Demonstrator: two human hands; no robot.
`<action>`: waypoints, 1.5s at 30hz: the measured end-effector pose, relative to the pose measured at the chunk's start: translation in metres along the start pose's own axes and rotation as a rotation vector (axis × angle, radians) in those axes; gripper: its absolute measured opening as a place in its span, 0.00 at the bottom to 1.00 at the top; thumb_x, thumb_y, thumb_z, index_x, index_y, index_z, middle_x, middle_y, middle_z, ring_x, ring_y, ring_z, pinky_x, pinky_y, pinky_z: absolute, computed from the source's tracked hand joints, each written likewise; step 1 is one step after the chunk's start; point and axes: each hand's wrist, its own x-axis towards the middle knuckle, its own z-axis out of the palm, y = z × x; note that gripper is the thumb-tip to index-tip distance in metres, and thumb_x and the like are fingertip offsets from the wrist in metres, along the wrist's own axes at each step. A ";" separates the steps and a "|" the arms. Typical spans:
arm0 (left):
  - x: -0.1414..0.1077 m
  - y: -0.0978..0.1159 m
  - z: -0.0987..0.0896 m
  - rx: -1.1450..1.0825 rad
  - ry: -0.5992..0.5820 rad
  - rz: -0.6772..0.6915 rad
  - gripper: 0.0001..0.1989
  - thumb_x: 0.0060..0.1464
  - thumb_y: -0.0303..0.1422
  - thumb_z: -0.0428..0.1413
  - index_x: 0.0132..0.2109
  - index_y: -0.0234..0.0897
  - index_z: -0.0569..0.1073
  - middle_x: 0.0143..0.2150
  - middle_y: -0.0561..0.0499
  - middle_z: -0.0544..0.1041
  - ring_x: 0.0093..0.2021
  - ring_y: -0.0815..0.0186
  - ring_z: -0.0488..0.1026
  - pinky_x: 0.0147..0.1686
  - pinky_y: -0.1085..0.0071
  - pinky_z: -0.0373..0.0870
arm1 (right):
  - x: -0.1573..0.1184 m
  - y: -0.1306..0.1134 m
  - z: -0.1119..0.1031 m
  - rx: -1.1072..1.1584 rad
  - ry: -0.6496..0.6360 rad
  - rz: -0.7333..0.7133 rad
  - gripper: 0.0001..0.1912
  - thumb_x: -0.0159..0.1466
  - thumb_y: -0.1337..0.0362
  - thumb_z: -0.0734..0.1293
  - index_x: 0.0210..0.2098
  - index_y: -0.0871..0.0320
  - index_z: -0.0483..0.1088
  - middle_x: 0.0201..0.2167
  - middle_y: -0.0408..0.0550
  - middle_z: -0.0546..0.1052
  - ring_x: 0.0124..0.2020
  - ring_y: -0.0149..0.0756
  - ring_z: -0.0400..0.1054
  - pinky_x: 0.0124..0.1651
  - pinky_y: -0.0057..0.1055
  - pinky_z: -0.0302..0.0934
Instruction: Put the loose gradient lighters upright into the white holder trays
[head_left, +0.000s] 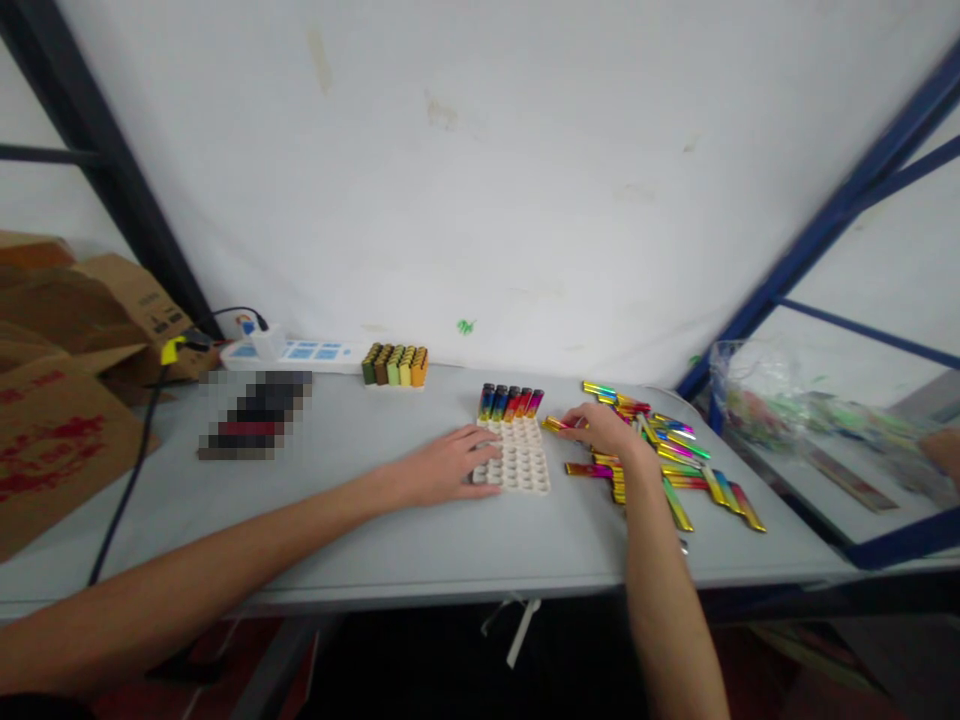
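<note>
A white tray (517,460) with rows of round holes lies on the grey table (360,540). Several dark-topped lighters (510,403) in blue, red and purple stand upright along its far edge. My left hand (454,465) rests at the tray's left side, fingers apart and touching its edge. To the right of the tray, my right hand (600,430) has its fingers closed around the end of a gold lighter (553,425). More shiny gold and multicoloured lighters (679,480) lie in a loose pile beside and beyond my right hand.
A filled lighter block (395,365) and a white power strip (322,356) stand by the wall. Cardboard boxes (67,420) and a black cable (142,450) are at the left. Blue shelf posts (810,235) and a clear plastic bag (757,385) are at the right.
</note>
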 end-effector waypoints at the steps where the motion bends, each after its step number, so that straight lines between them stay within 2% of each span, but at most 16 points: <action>1: 0.000 0.000 0.000 -0.001 0.003 0.003 0.21 0.63 0.46 0.57 0.55 0.36 0.73 0.59 0.38 0.73 0.61 0.53 0.68 0.63 0.55 0.66 | -0.001 0.000 -0.001 -0.011 0.004 -0.006 0.10 0.64 0.60 0.69 0.39 0.58 0.81 0.36 0.49 0.83 0.36 0.40 0.75 0.39 0.29 0.64; 4: 0.001 0.000 0.000 -0.006 0.003 0.008 0.21 0.63 0.45 0.58 0.55 0.35 0.73 0.59 0.38 0.73 0.61 0.53 0.68 0.63 0.55 0.66 | -0.003 0.000 -0.003 -0.037 0.003 0.003 0.12 0.66 0.60 0.67 0.39 0.59 0.81 0.33 0.48 0.83 0.34 0.38 0.74 0.37 0.28 0.62; 9: 0.001 0.000 0.001 -0.016 0.011 0.009 0.20 0.62 0.44 0.59 0.54 0.34 0.73 0.58 0.37 0.73 0.61 0.52 0.69 0.63 0.56 0.66 | -0.001 0.000 -0.003 -0.029 0.066 0.024 0.19 0.69 0.53 0.64 0.34 0.60 0.79 0.28 0.47 0.80 0.29 0.35 0.72 0.33 0.27 0.59; 14: 0.001 -0.002 0.003 -0.031 0.016 0.010 0.20 0.63 0.44 0.59 0.55 0.36 0.73 0.59 0.38 0.73 0.61 0.52 0.69 0.64 0.55 0.65 | -0.001 -0.010 -0.004 0.092 0.233 -0.013 0.23 0.73 0.52 0.55 0.44 0.60 0.76 0.28 0.49 0.80 0.29 0.37 0.72 0.37 0.29 0.61; 17: 0.001 -0.002 0.002 -0.037 0.011 0.005 0.20 0.63 0.45 0.59 0.55 0.36 0.73 0.59 0.38 0.73 0.61 0.52 0.69 0.64 0.54 0.65 | -0.003 -0.018 -0.008 0.155 0.379 -0.091 0.23 0.72 0.48 0.58 0.49 0.58 0.75 0.31 0.48 0.79 0.30 0.38 0.71 0.37 0.31 0.61; 19: 0.001 -0.002 0.002 -0.032 0.004 0.004 0.21 0.63 0.45 0.58 0.55 0.36 0.73 0.59 0.38 0.73 0.61 0.52 0.68 0.64 0.55 0.65 | -0.005 -0.022 -0.010 0.238 0.460 -0.121 0.23 0.69 0.46 0.62 0.51 0.56 0.74 0.28 0.45 0.77 0.27 0.36 0.67 0.33 0.30 0.59; 21: 0.001 -0.001 0.001 -0.022 -0.008 0.003 0.21 0.63 0.45 0.58 0.56 0.35 0.73 0.59 0.37 0.73 0.61 0.52 0.68 0.64 0.55 0.65 | -0.005 -0.026 -0.010 0.365 0.492 -0.143 0.23 0.65 0.44 0.67 0.48 0.56 0.73 0.24 0.42 0.74 0.23 0.33 0.63 0.28 0.28 0.56; 25: 0.001 0.000 -0.001 -0.017 -0.015 -0.001 0.21 0.64 0.45 0.58 0.56 0.35 0.73 0.59 0.37 0.73 0.61 0.52 0.68 0.64 0.54 0.65 | -0.001 -0.034 -0.003 0.537 0.435 -0.212 0.22 0.61 0.44 0.71 0.40 0.57 0.72 0.25 0.43 0.74 0.22 0.31 0.62 0.26 0.27 0.56; 33: 0.001 -0.001 0.000 0.013 -0.023 0.000 0.22 0.64 0.46 0.57 0.56 0.34 0.73 0.59 0.37 0.72 0.61 0.52 0.68 0.64 0.54 0.65 | 0.008 -0.051 0.014 0.499 0.315 -0.256 0.20 0.64 0.47 0.69 0.43 0.57 0.74 0.25 0.43 0.76 0.25 0.33 0.70 0.28 0.27 0.62; 38: 0.001 0.000 0.001 0.024 -0.029 -0.001 0.22 0.64 0.46 0.56 0.56 0.34 0.73 0.58 0.37 0.72 0.61 0.52 0.68 0.63 0.54 0.66 | 0.013 -0.053 0.018 0.521 0.316 -0.259 0.17 0.66 0.50 0.67 0.44 0.57 0.72 0.23 0.41 0.77 0.23 0.33 0.73 0.30 0.28 0.65; 45: 0.001 0.001 -0.001 0.000 -0.009 -0.007 0.21 0.64 0.45 0.57 0.56 0.36 0.73 0.59 0.38 0.72 0.61 0.52 0.68 0.64 0.54 0.65 | 0.013 -0.055 0.016 0.434 0.410 -0.234 0.14 0.68 0.53 0.65 0.45 0.57 0.72 0.24 0.43 0.79 0.25 0.35 0.75 0.32 0.29 0.65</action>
